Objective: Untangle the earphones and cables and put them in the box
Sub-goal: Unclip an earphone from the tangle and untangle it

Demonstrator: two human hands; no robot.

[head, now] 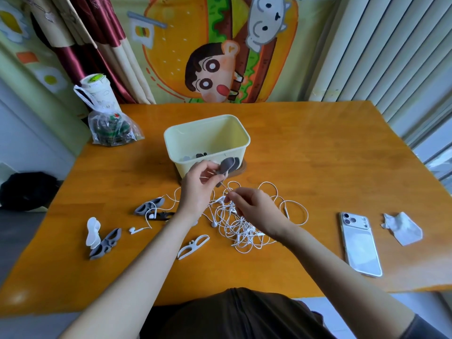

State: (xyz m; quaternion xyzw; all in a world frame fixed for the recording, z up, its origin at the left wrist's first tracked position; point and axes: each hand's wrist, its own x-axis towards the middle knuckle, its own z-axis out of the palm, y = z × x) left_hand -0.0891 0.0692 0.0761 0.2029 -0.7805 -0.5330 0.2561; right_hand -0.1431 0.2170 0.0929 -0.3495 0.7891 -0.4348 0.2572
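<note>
A person's left hand curls its grip round a grey cable winder, raised just in front of the cream box. The right hand pinches a single white strand running between the two, apparently to draw it free of the knot. The tangled white earphones lie on the tabletop beneath both wrists, not yet boxed. Spare winders wait at left — a phone sits well clear at right.
</note>
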